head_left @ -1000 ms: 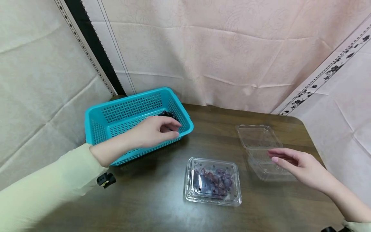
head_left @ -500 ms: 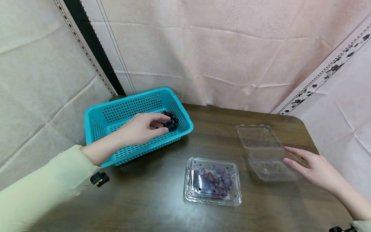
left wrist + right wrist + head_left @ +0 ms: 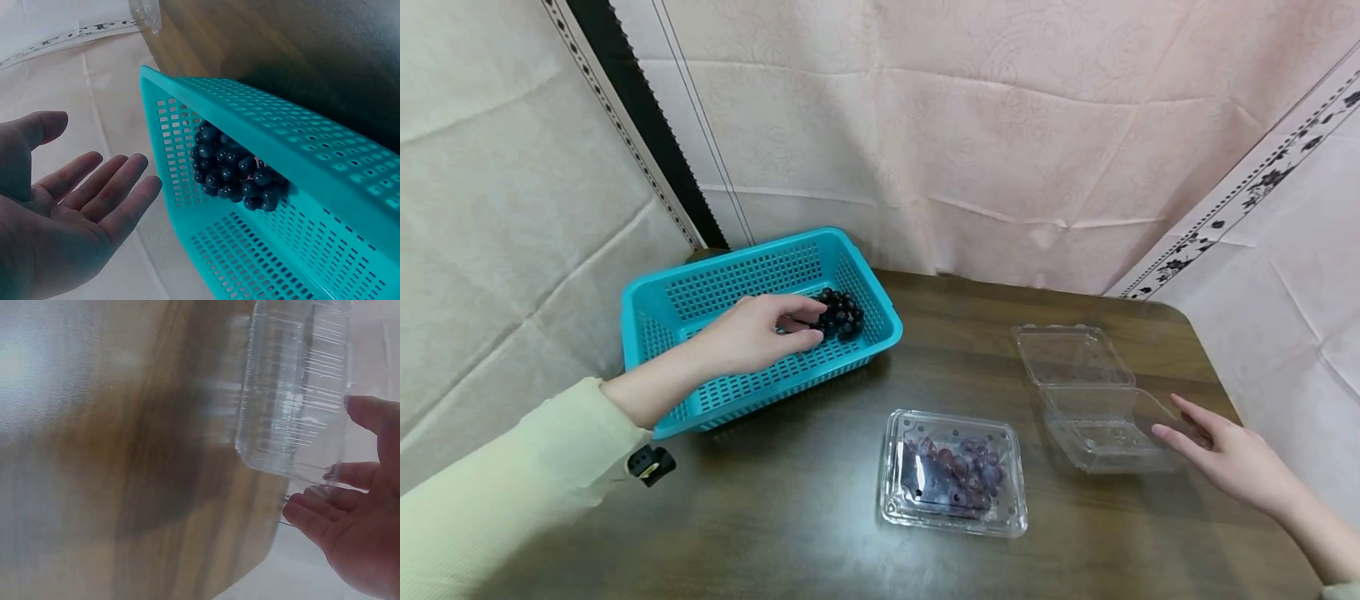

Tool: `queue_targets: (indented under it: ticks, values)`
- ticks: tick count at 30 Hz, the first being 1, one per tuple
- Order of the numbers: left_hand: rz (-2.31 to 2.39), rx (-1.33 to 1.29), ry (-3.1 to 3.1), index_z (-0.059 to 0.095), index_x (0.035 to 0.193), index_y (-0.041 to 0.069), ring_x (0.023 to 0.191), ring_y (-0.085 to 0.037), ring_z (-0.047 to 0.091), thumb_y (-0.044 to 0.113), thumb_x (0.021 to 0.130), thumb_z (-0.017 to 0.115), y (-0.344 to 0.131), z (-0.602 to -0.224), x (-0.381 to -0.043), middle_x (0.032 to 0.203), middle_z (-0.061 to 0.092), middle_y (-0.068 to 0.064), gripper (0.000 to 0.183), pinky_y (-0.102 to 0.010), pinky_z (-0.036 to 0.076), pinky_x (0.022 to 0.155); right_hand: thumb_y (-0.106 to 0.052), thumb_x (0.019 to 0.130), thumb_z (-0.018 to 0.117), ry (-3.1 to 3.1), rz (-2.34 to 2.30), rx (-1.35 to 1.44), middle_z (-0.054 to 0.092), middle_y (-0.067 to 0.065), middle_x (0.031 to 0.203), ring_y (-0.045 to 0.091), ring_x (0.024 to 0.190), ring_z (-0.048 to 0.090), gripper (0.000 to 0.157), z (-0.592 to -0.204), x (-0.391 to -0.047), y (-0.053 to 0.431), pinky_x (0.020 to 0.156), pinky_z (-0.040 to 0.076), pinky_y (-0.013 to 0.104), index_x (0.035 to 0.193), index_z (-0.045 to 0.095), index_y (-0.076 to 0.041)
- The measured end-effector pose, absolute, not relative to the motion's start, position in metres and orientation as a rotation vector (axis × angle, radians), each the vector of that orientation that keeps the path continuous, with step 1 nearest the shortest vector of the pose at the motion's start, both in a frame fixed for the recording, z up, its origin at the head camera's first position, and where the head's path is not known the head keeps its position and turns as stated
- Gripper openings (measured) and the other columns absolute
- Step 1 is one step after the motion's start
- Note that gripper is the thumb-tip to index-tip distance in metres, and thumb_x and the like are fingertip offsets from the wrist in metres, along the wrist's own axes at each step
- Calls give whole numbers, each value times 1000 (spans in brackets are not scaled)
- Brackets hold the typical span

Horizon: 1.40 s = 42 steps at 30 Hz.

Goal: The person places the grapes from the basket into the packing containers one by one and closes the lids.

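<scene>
My left hand [image 3: 752,333] hovers over the turquoise basket [image 3: 715,408], fingers loosely bent and holding nothing. In the left wrist view a bunch of black grapes [image 3: 234,169] lies at one end inside the basket, with the left hand [image 3: 69,219] apart from it, palm showing. At the right, my right hand [image 3: 1232,458] is beside the near right corner of an opened clear plastic clamshell box [image 3: 1105,446]. Thumb and fingers of the right hand [image 3: 356,519] are at the box's rim in the right wrist view; whether they touch it I cannot tell.
A closed clear clamshell [image 3: 951,471] with reddish-purple grapes inside lies at mid-table. The wooden table [image 3: 790,533] ends at a light cloth backdrop [image 3: 970,133], with more cloth at both sides.
My left hand has drawn back leftward over the basket, uncovering more of the black grapes. The right hand has shifted right and slightly down, from over the opened box to its right side.
</scene>
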<state>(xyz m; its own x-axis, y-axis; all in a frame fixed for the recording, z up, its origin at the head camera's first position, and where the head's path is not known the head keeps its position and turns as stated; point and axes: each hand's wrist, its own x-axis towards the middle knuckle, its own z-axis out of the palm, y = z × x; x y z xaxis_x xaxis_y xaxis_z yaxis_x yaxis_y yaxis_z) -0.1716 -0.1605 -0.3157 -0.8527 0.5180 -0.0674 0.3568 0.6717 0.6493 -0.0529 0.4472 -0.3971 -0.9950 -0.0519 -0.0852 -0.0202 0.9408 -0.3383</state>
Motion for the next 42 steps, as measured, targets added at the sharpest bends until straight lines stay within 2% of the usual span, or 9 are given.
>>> queue_targets:
  ticks: [4,7,11,15,21,27,30,34,42]
  values:
    - [939,678,2638,61,150,7,127,-32,67,29,107,66,-162,-317,-174,144,67,-14,48,-54,57,103,-39,110,60,2963,-557,-8,45,46,146,65,125,55,75,-403,-50,450,91,45,77,156,37,16]
    - [927,665,2635,60,151,8,128,-32,66,31,108,66,-163,-319,-176,143,67,-14,49,-54,57,103,-37,110,60,2934,-615,-9,42,47,149,63,129,52,80,-410,-47,450,102,55,37,159,28,17]
    - [911,655,2633,60,151,8,128,-32,66,32,108,65,-164,-320,-178,142,68,-15,50,-55,56,103,-34,110,61,2914,-694,-22,37,49,152,62,132,47,89,-422,-42,447,85,23,-7,161,10,19]
    - [899,654,2630,60,151,9,127,-32,66,33,108,65,-164,-322,-180,141,69,-15,50,-55,56,103,-37,114,53,2870,-722,21,35,48,154,64,135,43,89,-428,-38,447,99,27,-4,161,2,18]
    - [894,657,2621,60,151,8,126,-31,67,32,108,65,-164,-324,-182,139,70,-13,50,-55,55,104,-41,117,38,2802,-697,102,33,45,154,69,137,38,80,-430,-38,449,99,38,79,159,12,21]
    - [880,664,2622,60,151,8,124,-31,67,32,108,65,-164,-325,-183,137,71,-12,50,-55,55,103,-35,117,39,2865,-718,97,41,45,151,70,134,41,66,-435,-34,451,96,43,74,155,35,19]
    - [878,669,2619,60,151,8,125,-31,67,32,108,65,-163,-326,-184,137,71,-12,50,-54,55,103,-33,117,43,2891,-714,77,50,41,147,64,132,48,60,-437,-32,453,98,51,41,153,44,15]
    - [882,679,2610,60,151,7,124,-30,67,31,108,65,-163,-327,-185,136,71,-12,49,-54,56,103,-31,116,48,2865,-806,61,62,33,140,12,120,67,54,-440,-29,456,77,41,5,150,52,11]
    - [870,667,2608,60,151,7,124,-30,67,31,108,65,-161,-327,-186,135,71,-12,50,-54,56,103,-21,117,47,2500,-1308,89,78,-2,124,-4,108,71,54,-443,-28,468,82,60,18,147,43,24]
